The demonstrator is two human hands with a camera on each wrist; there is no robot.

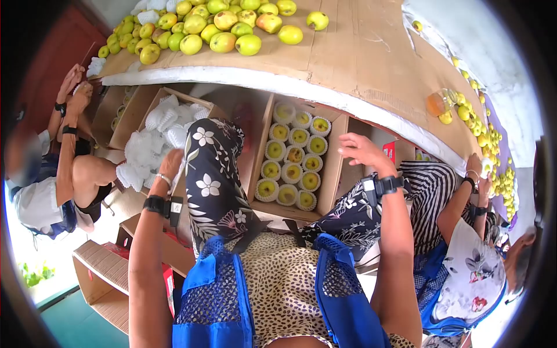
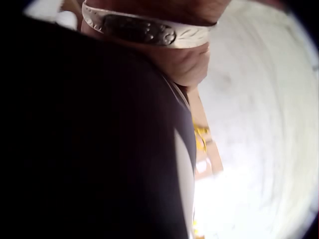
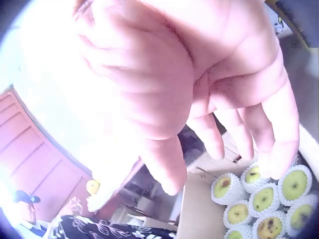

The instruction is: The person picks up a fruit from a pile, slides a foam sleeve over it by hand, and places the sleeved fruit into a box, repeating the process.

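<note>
- Our right hand [image 1: 366,153], empty, fingers apart, is beside the carton [image 1: 335,158] holding netted apples [image 1: 274,151]
- Left hand [image 1: 170,165] near foam nets [image 1: 141,152] — grip unclear to us
- Lowered carelessly, fingers could bruise fruit

Yellow-green fruit [image 1: 248,44], blue vest [image 1: 209,290]

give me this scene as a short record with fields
left hand: beside heaped white foam nets, fingertips hidden
right hand: open, empty, near the packed box's right side
packed box: brown cardboard, open-topped
contents: yellow-green fruit in white foam cups, three columns of five
tabletop: brown cardboard covering, loose yellow-green fruit piled far left
</note>
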